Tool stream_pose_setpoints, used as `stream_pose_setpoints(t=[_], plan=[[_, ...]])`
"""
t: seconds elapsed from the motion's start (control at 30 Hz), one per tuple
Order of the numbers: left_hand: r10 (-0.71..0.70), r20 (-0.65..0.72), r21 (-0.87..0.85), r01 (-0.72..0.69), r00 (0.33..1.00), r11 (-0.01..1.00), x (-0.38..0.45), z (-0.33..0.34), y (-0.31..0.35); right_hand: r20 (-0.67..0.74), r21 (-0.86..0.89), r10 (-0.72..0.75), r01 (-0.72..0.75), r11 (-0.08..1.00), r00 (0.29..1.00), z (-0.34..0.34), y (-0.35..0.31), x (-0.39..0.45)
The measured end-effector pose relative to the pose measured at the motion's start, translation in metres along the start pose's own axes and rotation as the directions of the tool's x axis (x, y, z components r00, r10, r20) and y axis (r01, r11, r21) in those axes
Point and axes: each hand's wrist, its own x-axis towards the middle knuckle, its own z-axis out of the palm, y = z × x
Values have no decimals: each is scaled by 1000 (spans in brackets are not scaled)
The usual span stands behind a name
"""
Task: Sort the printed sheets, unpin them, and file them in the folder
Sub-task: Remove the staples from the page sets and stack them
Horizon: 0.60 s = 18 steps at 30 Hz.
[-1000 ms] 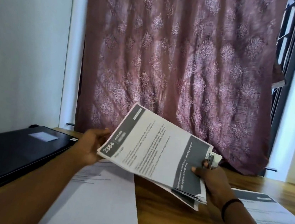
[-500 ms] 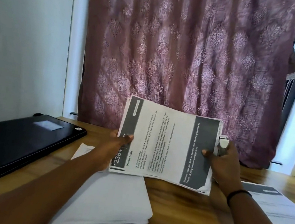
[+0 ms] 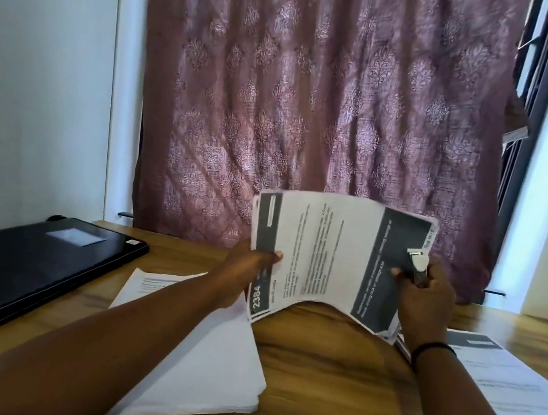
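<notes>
Sheets (image 3: pixel 326 248) now raised upright, long axis sideways.

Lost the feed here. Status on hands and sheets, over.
Left hand pinches printed sheets at left edge. Right hand grips staple remover at right edge. Sheets held above table, unfiled. Nothing blocking.

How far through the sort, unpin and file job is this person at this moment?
Partly through. Done, apparently: a stack of loose sheets lies on the table, with more printed sheets at the right. In hand: the left hand holds a pinned set while the right hand works a staple remover at its corner. Left: filing; the black folder looks closed.
</notes>
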Motion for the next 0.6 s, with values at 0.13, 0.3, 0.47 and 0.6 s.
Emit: stream_pose_setpoints(t=[0.13, 0.3, 0.47, 0.6], plan=[[-59, -13, 11, 59, 998, 998, 7, 1, -10, 93, 85, 80, -88, 993, 992, -4, 15, -2], [-77, 0, 28, 77, 997, 997, 7, 1, -18, 156, 325, 256, -294, 899, 954, -7, 27, 2], [-63, 112, 187, 41, 992, 982, 1, 10, -24, 185, 185, 391, -423, 887, 902, -1, 46, 4], [23, 169, 259, -67, 985, 964, -3, 15, -22, 88, -10, 216, -216, 976, 972, 1, 28, 7]])
